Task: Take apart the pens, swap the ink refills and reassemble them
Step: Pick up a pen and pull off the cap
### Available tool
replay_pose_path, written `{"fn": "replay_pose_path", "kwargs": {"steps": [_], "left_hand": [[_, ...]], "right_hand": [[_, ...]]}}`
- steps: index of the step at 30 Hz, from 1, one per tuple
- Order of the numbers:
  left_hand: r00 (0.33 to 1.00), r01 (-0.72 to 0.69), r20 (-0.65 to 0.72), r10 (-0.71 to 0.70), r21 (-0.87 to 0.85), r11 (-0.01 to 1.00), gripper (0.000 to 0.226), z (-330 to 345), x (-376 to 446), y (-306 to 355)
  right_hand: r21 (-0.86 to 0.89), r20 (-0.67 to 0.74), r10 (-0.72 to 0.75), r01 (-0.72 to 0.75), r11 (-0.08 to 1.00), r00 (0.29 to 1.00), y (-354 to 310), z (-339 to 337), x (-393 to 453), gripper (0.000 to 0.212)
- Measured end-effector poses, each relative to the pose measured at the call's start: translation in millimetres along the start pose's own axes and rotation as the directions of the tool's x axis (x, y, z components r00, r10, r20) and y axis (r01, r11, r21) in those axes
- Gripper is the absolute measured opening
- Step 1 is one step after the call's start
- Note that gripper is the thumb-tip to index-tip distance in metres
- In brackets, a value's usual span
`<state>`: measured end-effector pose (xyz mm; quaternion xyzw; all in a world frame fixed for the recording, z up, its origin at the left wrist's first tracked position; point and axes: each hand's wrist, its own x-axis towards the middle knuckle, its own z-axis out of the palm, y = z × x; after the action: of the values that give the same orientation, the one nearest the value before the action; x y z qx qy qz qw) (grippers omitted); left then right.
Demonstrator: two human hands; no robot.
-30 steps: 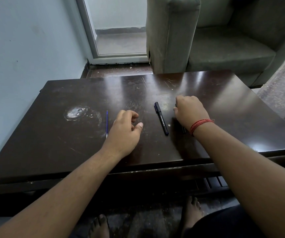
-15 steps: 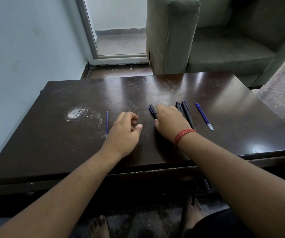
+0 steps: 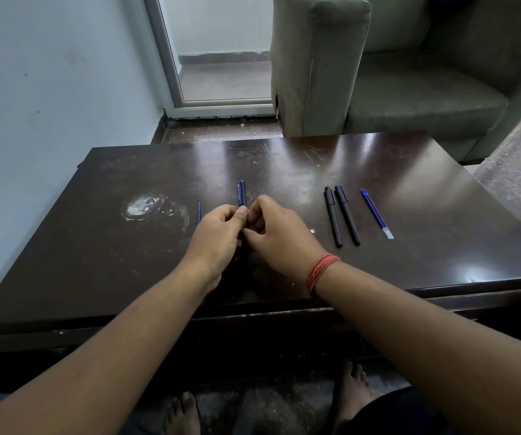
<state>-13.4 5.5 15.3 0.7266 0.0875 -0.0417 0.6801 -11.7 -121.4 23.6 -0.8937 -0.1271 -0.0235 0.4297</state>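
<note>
Fingers (image 3: pixel 243 215) of both hands close on one black pen (image 3: pixel 242 196) at the table's middle: the left hand (image 3: pixel 217 237) pinches the barrel with thumb and fingertips, the right hand (image 3: pixel 279 233) curls in against it from the right. The far end pokes out past the hands, bearing a blue label; the near end is hidden under them. The pen looks light, stiff and smooth, so it may slip when twisted; I judge the best hold is one hand on each half, near the joint. Just left lies a thin blue refill (image 3: pixel 199 212). Well to the right lie two more black pens (image 3: pixel 341 215) side by side, and another refill (image 3: pixel 375 213) beside them. The dark table (image 3: pixel 425 183) is scratched.
</note>
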Motion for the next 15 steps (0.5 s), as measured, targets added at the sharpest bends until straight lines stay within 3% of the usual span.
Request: {"fn": "replay_pose_path", "kwargs": {"steps": [3, 5, 8, 11, 15], "left_hand": [[1.0, -0.008, -0.005, 0.008, -0.017, 1.0, 0.02, 0.3, 2.1, 0.7], [0.994, -0.107, -0.009, 0.109, 0.147, 0.983, 0.018, -1.6, 3.3, -0.5], [0.937, -0.33, 0.092, 0.336, 0.541, 0.773, 0.013, -4.0, 2.0, -1.9], [0.87, -0.466, 0.197, 0.452, 0.628, 0.623, 0.01, -2.2, -0.1, -3.4], [0.822, -0.538, 0.262, 0.506, 0.649, 0.538, 0.011, -3.7, 2.0, -7.0]], "right_hand": [[-0.011, 0.018, 0.037, -0.037, 0.999, 0.999, 0.8, -14.1, 6.9, 0.017], [0.072, 0.003, 0.095, -0.095, 0.993, 0.995, 2.3, -26.0, 10.8, 0.019], [0.394, 0.061, 0.213, -0.219, 0.893, 0.975, 7.4, -38.8, 13.4, 0.024], [0.488, 0.174, 0.223, -0.28, 0.827, 0.959, 15.0, -40.7, 14.0, 0.02], [0.482, 0.277, 0.179, -0.297, 0.824, 0.944, 17.6, -38.5, 11.8, 0.021]]}}
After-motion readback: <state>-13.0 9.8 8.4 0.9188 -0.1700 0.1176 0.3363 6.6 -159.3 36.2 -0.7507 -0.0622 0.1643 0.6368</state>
